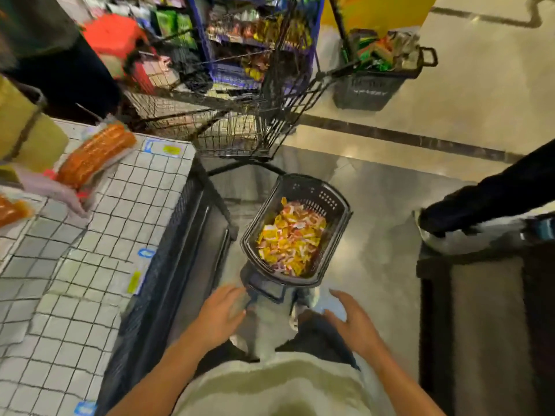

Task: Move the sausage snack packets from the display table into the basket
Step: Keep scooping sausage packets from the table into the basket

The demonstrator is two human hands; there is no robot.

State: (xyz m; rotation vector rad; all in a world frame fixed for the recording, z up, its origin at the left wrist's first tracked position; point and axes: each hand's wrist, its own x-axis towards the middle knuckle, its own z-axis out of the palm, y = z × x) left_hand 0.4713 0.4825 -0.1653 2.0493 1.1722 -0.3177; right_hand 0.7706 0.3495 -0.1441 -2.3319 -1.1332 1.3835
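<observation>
Head view, looking down at a person standing beside the display table. Both hands hang low before the body, fingers loosely spread and holding nothing: the left hand and the right hand sit apart, either side of the near handle of the basket. The basket stands on the floor just ahead of both hands, its long axis running away from them and slightly rightward; it already holds a heap of small yellow-and-red packets.

The remaining sausage snack packets lie well to the left of and beyond the left hand, on the gridded tabletop: an orange pack, its long axis slanting up and rightward, is held by another person's gloved hand; a second orange pack shows at the frame's left edge. The left hand is clearly the nearer to the table; the right would have to cross the body. The coming move therefore probably calls for a leftward, forward reach with the left hand, then a return over the basket. Motion blur softens the far packs.
</observation>
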